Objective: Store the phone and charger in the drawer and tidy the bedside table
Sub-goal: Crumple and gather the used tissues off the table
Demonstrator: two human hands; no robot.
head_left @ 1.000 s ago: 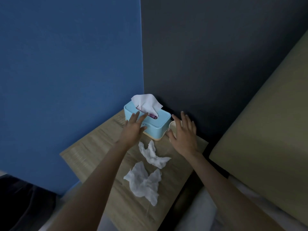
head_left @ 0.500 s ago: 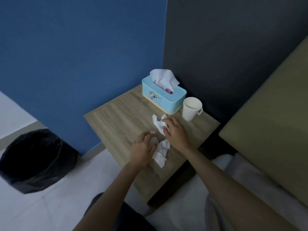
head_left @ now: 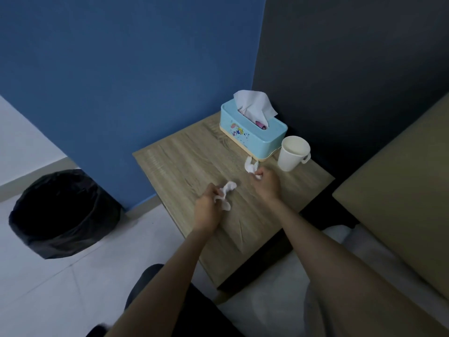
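Head view: curled fingers (head_left: 211,190) of the left hand (head_left: 207,209) grip a crumpled tissue (head_left: 228,187) over the counter (head_left: 184,161); the right hand (head_left: 267,187) pinches a second crumpled tissue (head_left: 249,166) near the blue tissue box (head_left: 252,139) and white cup (head_left: 292,154) by the wall (head_left: 340,81).

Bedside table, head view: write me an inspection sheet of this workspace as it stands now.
Surface: light wood-grain bedside table top, dimly lit.
Job's things: phone, charger and drawer, nothing seen.
Clutter: light blue plastic tissue box at the far corner, a sheet sticking up from it; white cup with a handle upright beside it.
Hands: left hand grips a crumpled white tissue; right hand pinches a second crumpled white tissue near the box.
Cables: nothing seen.
Surroundings: round bin lined with a black bag on the pale floor to the left; blue wall behind; olive upholstered panel to the right.
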